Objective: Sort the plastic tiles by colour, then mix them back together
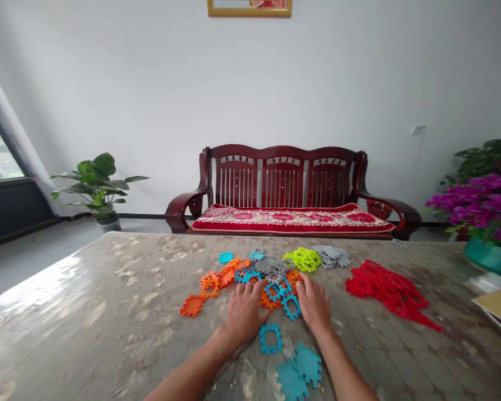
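Both hands rest at the near edge of a mixed pile of flat plastic interlocking tiles with toothed edges. My left hand (244, 312) lies palm down with its fingers stretched over the pile's left side, beside an orange tile (269, 301). At the right side is my right hand (314, 305), its fingers extended and touching or close to another orange tile (293, 277). Blue frame-shaped tiles (291, 306) lie between the hands. Nearer me are a loose blue frame tile (270, 338) and two solid blue tiles (308, 363), overlapping. Neither hand visibly grips a tile.
Orange tiles (192, 305) trail off to the left. Yellow-green tiles (303, 259) and grey tiles (332, 256) are heaped behind. A red tile heap (386, 292) sits right. A teal flowerpot (490, 257) stands on the patterned table (108, 334); a wooden bench (281, 172) is beyond.
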A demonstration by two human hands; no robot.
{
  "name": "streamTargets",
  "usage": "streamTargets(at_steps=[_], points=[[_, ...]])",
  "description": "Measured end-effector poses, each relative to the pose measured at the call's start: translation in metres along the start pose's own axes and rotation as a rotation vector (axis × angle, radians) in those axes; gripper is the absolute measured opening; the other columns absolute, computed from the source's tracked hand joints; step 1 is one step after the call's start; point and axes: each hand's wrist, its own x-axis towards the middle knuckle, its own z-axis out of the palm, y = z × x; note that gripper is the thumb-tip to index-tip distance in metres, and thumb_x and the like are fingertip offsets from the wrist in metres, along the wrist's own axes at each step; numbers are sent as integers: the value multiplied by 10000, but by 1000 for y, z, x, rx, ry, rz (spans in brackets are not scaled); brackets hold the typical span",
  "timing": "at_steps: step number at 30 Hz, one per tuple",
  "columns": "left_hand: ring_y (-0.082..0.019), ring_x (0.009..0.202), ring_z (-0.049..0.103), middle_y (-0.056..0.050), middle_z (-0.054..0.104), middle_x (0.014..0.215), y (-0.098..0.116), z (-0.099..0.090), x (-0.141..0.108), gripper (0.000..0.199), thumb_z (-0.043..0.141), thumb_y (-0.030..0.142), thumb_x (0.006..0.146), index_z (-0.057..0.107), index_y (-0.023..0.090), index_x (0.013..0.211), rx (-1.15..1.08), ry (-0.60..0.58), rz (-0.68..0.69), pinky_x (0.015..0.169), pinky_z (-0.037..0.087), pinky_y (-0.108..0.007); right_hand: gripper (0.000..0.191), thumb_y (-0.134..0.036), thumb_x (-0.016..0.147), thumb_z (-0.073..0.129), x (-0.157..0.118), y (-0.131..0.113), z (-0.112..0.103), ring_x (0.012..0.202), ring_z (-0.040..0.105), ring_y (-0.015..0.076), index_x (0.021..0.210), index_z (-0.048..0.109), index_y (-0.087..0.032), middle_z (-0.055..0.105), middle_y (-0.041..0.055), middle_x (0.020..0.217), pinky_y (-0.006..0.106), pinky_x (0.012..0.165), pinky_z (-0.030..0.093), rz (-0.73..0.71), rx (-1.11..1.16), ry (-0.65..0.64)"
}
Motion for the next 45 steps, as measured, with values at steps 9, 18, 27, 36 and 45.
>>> streamTargets(at_steps=[9,18,27,36,45], points=[[-327,1216,431,-89,539,1347,6,20,6,587,580,380,838,457,270,1401,-89,81,22,1017,356,-453,410,-363,951,337,5,-5,1,1106,567,263,1209,622,-221,650,81,1225,384,937,397,-109,-145,-37],[-311,1157,463,-69,553,1325,-4,25,14,630,631,411,803,461,273,1394,-92,92,113,1018,361,-447,357,-328,955,387,11,-20,11,1090,557,232,1171,648,-213,660,102,1133,345,970,372,-216,-190,-3],[-280,1173,512,-67,597,1301,-3,32,24,631,612,218,760,479,258,1376,-377,81,166,1027,398,-420,374,-418,956,352,11,-32,6,959,573,234,931,679,-238,654,78,962,325,865,408,-172,-73,-24],[-182,1313,460,-29,523,1412,-6,48,33,779,420,20,660,425,230,1410,-712,201,152,1110,387,-349,420,-494,915,364,10,-43,11,804,615,190,758,635,-214,680,37,812,260,738,440,-98,422,-87],[-206,1439,283,-37,328,1557,-5,31,31,652,441,161,872,285,274,1496,-725,204,283,1171,306,-413,528,-617,852,480,19,-44,13,1014,654,250,1086,672,-185,705,102,1108,353,875,519,22,898,-70]])
